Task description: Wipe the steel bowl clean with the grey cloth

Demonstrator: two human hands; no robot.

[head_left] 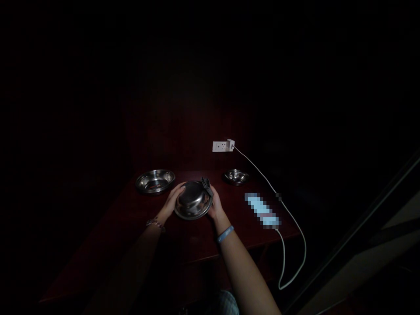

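Between my two hands is a shiny metal bowl [192, 199], tipped so that its rounded underside faces me. My left hand [173, 199] grips the bowl's left rim, thumb on the outside. On the right side my right hand [215, 203] holds the rim, and a dark grey cloth [206, 186] is bunched at its fingers against the metal. Part of the right hand's fingers is hidden behind the bowl and cloth. To the left stands a wider stack of metal dishes [155, 181], and a smaller metal dish [236, 176] sits at the right.
A dark red table [193, 245] carries these things. On its right lies a lit, blurred phone-like object [262, 211]. A white cable [303, 245] loops from it past the table's edge up to a charger [231, 144] in the wall socket [219, 146]. Surroundings are very dark.
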